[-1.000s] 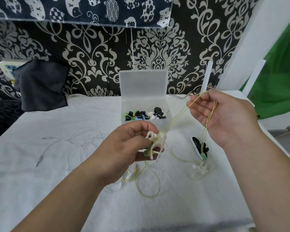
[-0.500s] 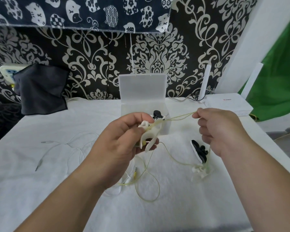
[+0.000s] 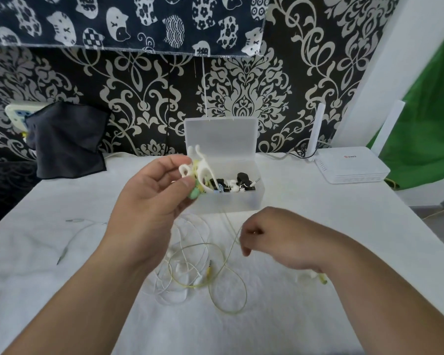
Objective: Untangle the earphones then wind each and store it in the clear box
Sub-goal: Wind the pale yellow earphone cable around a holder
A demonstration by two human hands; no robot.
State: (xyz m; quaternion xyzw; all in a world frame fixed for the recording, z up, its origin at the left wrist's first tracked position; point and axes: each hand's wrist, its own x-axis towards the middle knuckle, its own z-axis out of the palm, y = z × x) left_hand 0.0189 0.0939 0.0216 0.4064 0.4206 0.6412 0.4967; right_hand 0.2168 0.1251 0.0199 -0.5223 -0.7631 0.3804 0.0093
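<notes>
Progress, as judged from the layout: the clear box (image 3: 231, 202) stood open at frame centre, lid up against the wallpaper, with several wound earphones (image 3: 231, 184) already stowed inside, dark ones and white ones. Part of the job was done, but not most of it. The yellow-green cable (image 3: 244, 295) was only just started on its white winder (image 3: 203, 170); most of it sprawled in loose loops on the white cloth (image 3: 62, 303) at lower centre, crossing over a white cable (image 3: 174, 290) that lay unwound beneath and beside it. You could not tell whether the two were truly knotted or merely overlapping. Another thin lead ended in a jack plug (image 3: 72, 220) at mid left, well apart from the heap. So what remained: finish this wind, stow it, then free and wind the white set. Hands: your left hand (image 3: 151, 201) was raised in front of the box, palm towards you, thumb and fingers gripping the winder, with a green earbud (image 3: 194, 193) against the thumb tip. Your right hand (image 3: 274, 234) was low at right centre, back of the hand up, fingers curled in, apparently pinching the yellow-green strand running up to the winder. A second greenish bud (image 3: 323, 280) peeked out under your right wrist.
</notes>
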